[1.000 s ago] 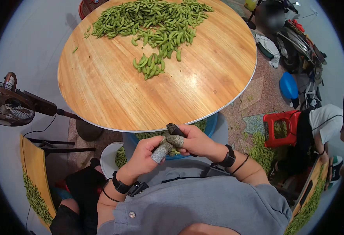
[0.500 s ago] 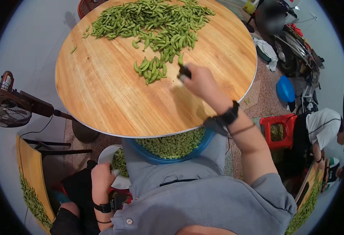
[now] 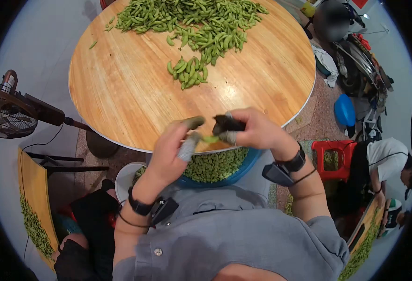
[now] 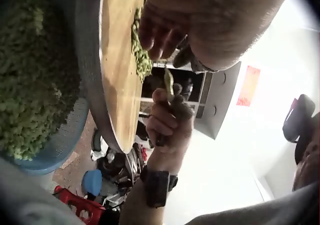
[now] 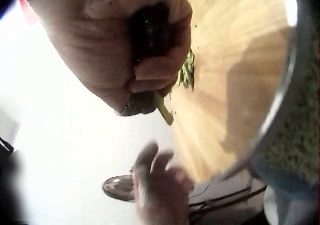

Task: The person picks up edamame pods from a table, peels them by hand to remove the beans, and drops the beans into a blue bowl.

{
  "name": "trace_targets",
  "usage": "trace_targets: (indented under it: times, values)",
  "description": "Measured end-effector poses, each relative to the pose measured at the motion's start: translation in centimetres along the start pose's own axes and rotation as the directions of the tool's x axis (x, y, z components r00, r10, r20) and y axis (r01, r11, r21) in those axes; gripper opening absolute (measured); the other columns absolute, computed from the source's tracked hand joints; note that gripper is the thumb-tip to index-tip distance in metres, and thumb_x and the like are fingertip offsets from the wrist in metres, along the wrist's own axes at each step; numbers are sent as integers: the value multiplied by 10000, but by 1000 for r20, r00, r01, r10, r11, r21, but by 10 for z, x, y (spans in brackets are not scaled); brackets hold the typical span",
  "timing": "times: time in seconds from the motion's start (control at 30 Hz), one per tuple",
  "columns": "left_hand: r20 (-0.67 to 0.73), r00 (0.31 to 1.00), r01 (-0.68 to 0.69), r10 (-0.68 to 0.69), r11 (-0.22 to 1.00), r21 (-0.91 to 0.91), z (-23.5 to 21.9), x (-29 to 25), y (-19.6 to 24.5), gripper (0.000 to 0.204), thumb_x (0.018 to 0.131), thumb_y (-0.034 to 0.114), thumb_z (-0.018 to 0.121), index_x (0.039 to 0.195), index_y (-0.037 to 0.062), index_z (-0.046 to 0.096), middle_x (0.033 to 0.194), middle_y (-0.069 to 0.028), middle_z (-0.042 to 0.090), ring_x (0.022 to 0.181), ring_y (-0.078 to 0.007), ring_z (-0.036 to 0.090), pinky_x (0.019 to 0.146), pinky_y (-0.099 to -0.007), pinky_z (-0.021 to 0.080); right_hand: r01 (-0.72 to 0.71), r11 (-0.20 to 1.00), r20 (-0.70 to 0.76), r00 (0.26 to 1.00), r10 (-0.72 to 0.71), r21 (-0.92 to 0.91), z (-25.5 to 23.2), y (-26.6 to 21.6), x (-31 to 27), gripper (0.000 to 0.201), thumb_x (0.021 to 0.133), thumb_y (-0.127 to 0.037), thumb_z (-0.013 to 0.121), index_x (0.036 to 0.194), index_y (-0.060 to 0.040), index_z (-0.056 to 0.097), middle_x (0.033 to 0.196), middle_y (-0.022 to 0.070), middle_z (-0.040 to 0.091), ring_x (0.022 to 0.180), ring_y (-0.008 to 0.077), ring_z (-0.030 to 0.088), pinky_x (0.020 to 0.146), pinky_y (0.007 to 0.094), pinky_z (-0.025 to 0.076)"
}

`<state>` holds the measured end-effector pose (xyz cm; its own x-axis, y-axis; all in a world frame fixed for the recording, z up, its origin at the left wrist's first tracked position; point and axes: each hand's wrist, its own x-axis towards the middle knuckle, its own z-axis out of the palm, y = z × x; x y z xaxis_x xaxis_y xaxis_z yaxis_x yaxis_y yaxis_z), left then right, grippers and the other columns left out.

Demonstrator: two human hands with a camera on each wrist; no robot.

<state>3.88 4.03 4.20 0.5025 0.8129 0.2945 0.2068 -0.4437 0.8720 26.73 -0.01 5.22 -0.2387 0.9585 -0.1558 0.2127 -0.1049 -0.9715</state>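
Observation:
A green pod (image 3: 209, 139) is pinched in the right hand (image 3: 257, 133), which also grips a dark object (image 3: 228, 124); the pod (image 5: 164, 109) juts from its wrapped thumb in the right wrist view. Facing it, the left hand (image 3: 170, 150) has thumb and forefinger, both covered, spread apart near the pod's free end; whether they touch it cannot be told. In the left wrist view the pod (image 4: 169, 82) points up from the right hand (image 4: 167, 122). Below both hands, a blue basin (image 3: 248, 161) holds many shelled green beans (image 3: 210, 167).
Pods (image 3: 187, 72) lie in a small group on the round wooden table (image 3: 121, 89), before a large heap (image 3: 192, 18). A white bucket (image 3: 121, 180) stands lower left, a fan (image 3: 14, 112) at the left, a red stool (image 3: 318, 159) and a seated person (image 3: 386, 159) at the right.
The right hand has drawn back from the pods to the table's near edge, with a pod in it. From beside the white bucket, the left hand has come up opposite it.

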Motion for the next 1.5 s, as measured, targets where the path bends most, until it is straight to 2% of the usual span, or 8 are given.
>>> trace_targets:
  times: [0.17, 0.33, 0.93, 1.03, 1.23, 1.33, 1.47, 1.5]
  values:
    - [574, 789, 482, -216, 798, -362, 19, 1, -7, 188, 914, 152, 523, 1025, 22, 599, 756, 1, 592, 639, -71, 521, 577, -208, 419, 7, 982, -156, 988, 23, 188, 16, 7, -29, 266, 810, -88, 612, 1061, -2, 601, 876, -11, 608, 781, 46, 513, 686, 227, 449]
    - [460, 782, 620, -421, 610, -494, 20, -9, -1, 118, 922, 116, 486, 957, 52, 579, 722, 28, 550, 595, -29, 458, 515, -180, 364, 77, 996, -181, 981, -68, 39, 39, 9, -40, 278, 852, -109, 522, 1101, 12, 544, 969, 98, 622, 899, 148, 587, 796, 287, 468]
    - [330, 881, 455, -338, 796, -399, 21, -21, -8, 73, 901, 88, 507, 909, 34, 555, 714, -1, 551, 639, -115, 531, 570, -229, 407, 68, 996, 6, 998, -69, 50, 47, 22, -36, 444, 907, -39, 443, 1344, 9, 383, 1170, 70, 556, 1079, 125, 513, 938, 283, 408]
    - [155, 988, -23, 15, 998, 52, 22, -23, -9, 83, 859, 72, 539, 916, 14, 554, 721, -98, 565, 670, -254, 570, 607, -290, 444, 153, 987, -53, 986, -156, -58, 52, 24, -34, 444, 911, -44, 450, 1350, -12, 388, 1134, 49, 556, 1003, 101, 524, 867, 259, 434]
    - [250, 967, -62, 39, 995, 84, 16, -27, -17, 139, 872, 112, 550, 974, 18, 550, 721, -122, 569, 614, -259, 553, 561, -297, 437, -277, 739, 169, 961, 220, 614, 47, 10, -39, 366, 910, -98, 420, 1274, -102, 461, 774, -2, 505, 559, 61, 433, 480, 205, 360]
    - [599, 762, 648, -247, 264, -714, 15, -26, -15, 183, 978, 176, 439, 1005, 48, 567, 733, 9, 569, 584, -41, 447, 503, -172, 323, -377, 534, 309, 926, 217, 757, 44, 10, -44, 353, 940, -136, 404, 1290, -155, 445, 703, -51, 423, 494, 4, 270, 427, 160, 205]
    - [552, 736, 676, -392, 478, -561, 27, -23, -16, 145, 933, 173, 526, 984, 44, 568, 720, -42, 568, 572, -81, 463, 501, -226, 366, -359, 586, 255, 933, 254, 727, 41, 8, -47, 353, 936, -121, 395, 1286, -147, 438, 712, -45, 433, 512, 13, 291, 434, 167, 237]
    - [386, 885, 407, -259, 833, -375, 34, -25, -22, 134, 875, 148, 578, 963, 48, 567, 710, -67, 557, 573, -122, 491, 503, -269, 389, -354, 631, 217, 933, 286, 690, 41, 7, -48, 356, 932, -110, 393, 1284, -143, 435, 711, -44, 432, 514, 15, 292, 433, 171, 241]
